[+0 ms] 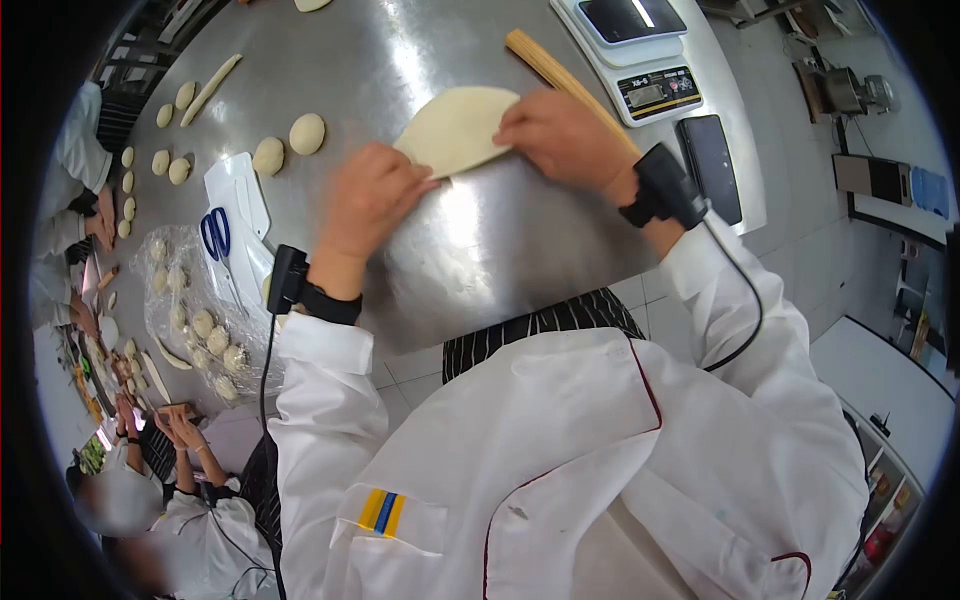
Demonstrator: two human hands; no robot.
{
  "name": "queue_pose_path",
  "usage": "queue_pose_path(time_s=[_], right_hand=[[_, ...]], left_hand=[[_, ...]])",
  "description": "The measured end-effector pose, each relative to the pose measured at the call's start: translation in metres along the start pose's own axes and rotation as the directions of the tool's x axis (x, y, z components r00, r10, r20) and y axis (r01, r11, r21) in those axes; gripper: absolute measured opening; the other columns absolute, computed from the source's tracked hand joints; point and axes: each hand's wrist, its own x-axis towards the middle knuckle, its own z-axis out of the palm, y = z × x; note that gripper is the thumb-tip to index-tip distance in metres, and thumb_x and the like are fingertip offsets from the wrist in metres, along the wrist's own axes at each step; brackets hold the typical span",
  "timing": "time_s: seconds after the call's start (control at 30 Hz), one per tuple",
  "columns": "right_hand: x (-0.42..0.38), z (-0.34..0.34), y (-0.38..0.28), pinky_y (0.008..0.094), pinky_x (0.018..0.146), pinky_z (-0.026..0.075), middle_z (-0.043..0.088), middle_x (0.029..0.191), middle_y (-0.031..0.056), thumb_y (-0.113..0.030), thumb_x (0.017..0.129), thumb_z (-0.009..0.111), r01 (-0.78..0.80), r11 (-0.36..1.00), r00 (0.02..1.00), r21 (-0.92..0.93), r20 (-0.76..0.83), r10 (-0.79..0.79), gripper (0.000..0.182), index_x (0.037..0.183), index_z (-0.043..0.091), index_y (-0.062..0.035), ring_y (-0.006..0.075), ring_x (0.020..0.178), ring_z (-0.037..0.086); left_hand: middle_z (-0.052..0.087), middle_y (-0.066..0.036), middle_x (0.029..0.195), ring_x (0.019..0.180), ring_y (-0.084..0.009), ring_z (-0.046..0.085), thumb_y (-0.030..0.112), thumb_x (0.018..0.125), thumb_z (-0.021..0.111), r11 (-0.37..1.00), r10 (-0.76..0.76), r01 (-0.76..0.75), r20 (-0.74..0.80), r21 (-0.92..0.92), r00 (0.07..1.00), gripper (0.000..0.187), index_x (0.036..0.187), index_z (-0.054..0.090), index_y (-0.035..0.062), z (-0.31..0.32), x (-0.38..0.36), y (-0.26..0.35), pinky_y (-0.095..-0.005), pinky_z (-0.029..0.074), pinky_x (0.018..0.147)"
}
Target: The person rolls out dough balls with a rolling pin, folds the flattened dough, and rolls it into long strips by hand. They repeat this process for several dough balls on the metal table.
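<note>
Flattened dough (450, 125) is at the metal tabletop (560, 240), in front of the person; if its near edge is lifted, I cannot tell. Left grip (370, 190) pinches one lower corner, right grip (555, 135) pinches the other end. Wooden rolling pin (550, 70) lies beyond the right grip, near the scale (660, 92). Two dough balls (308, 133) rest leftward.

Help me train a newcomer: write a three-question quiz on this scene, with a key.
1. True or false: the left hand and right hand both touch the flattened dough.
2. Which of these lies nearest the wooden rod?
A) a plastic bag
B) a digital scale
C) a dough ball
3. Fill in: the scissors have ____ handles.

Key: 1 true; 2 B; 3 blue.
</note>
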Motion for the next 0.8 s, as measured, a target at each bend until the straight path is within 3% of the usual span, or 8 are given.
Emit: queue_pose_path(time_s=[0.07,0.17,0.2,0.3,0.33,0.47,0.7,0.8], right_hand=[[-0.037,0.032,-0.001,0.0365,0.087,0.05,0.067,0.104,0.0048,-0.007,0.078,0.07,-0.024,0.998,0.999,-0.053,0.026,0.025,0.022,0.099,0.072,-0.0099,0.0252,0.102,0.061],[-0.043,0.02,-0.026,0.0423,0.097,0.046,0.064,0.115,0.0069,-0.02,0.078,0.072,-0.073,0.991,0.994,-0.113,0.076,0.082,0.029,0.105,0.071,-0.0093,0.0277,0.115,0.057],[-0.041,0.012,-0.036,0.0445,0.102,0.044,0.062,0.121,0.0088,-0.027,0.079,0.072,-0.106,0.986,0.987,-0.129,0.107,0.12,0.038,0.112,0.069,-0.0084,0.0292,0.119,0.054],[-0.031,0.014,-0.048,0.046,0.111,0.037,0.055,0.133,0.0119,-0.041,0.08,0.069,-0.004,0.986,0.995,-0.166,0.1,0.021,0.06,0.125,0.061,-0.0034,0.0296,0.125,0.049],[-0.036,0.019,-0.049,0.046,0.111,0.037,0.055,0.133,0.0119,-0.041,0.08,0.069,0.003,0.987,0.995,-0.162,0.104,0.014,0.06,0.125,0.061,-0.0034,0.0296,0.125,0.049],[-0.033,0.02,-0.052,0.0478,0.115,0.032,0.05,0.139,0.0152,-0.047,0.083,0.065,0.01,0.991,0.981,-0.13,0.191,0.015,0.072,0.134,0.052,0.0011,0.0327,0.13,0.047],[-0.049,-0.006,-0.064,0.0456,0.106,0.041,0.053,0.131,0.0198,-0.032,0.08,0.073,-0.138,0.988,0.966,-0.065,0.212,0.149,0.064,0.131,0.053,0.0022,0.0361,0.124,0.049],[-0.076,-0.046,-0.051,0.0449,0.102,0.043,0.055,0.127,0.0206,-0.024,0.077,0.076,-0.447,0.867,0.894,-0.221,-0.136,0.427,0.063,0.129,0.054,0.0017,0.0376,0.118,0.052]], left_hand=[[0.063,-0.007,0.089,0.083,-0.0273,0.059,0.015,0.07,0.082,0.995,-0.07,0.055,0.2,0.077,0.977,0.027,0.093,0.07,0.0067,0.023,-0.041,0.015,-0.0393,0.049,0.071],[0.063,-0.01,0.101,0.095,-0.0305,0.058,0.017,0.072,0.08,0.934,-0.259,0.231,0.069,0.274,0.963,0.027,0.096,0.071,0.0076,0.021,-0.048,0.066,-0.0429,0.048,0.084],[0.059,-0.016,0.126,0.119,-0.0376,0.052,0.036,0.079,0.075,0.928,-0.312,0.266,0.155,0.261,0.937,0.047,0.113,0.067,0.0048,0.016,-0.053,0.075,-0.0506,0.039,0.102],[0.048,-0.021,0.143,0.135,-0.0414,0.041,0.049,0.083,0.067,0.855,-0.429,0.38,0.068,0.354,0.901,0.07,0.13,0.056,-0.001,0.032,-0.037,0.102,-0.0547,0.029,0.111],[0.039,-0.026,0.15,0.143,-0.0439,0.03,0.061,0.085,0.058,0.875,-0.459,0.393,0.23,0.282,0.858,0.087,0.138,0.046,-0.0066,0.048,-0.038,0.098,-0.0573,0.021,0.115],[0.039,-0.028,0.148,0.142,-0.0436,0.031,0.065,0.083,0.057,0.862,-0.452,0.412,0.079,0.295,0.889,0.092,0.138,0.046,-0.008,0.049,-0.037,0.107,-0.0557,0.022,0.116],[0.044,-0.026,0.144,0.136,-0.0427,0.038,0.055,0.08,0.066,0.858,-0.506,0.455,0.245,0.238,0.827,0.085,0.137,0.049,-0.0056,0.046,-0.053,0.131,-0.0559,0.026,0.113],[0.05,-0.023,0.134,0.123,-0.0409,0.047,0.043,0.077,0.072,0.795,-0.556,0.548,-0.048,0.26,0.83,0.073,0.132,0.053,-0.0028,0.029,-0.057,0.14,-0.0539,0.033,0.109]])
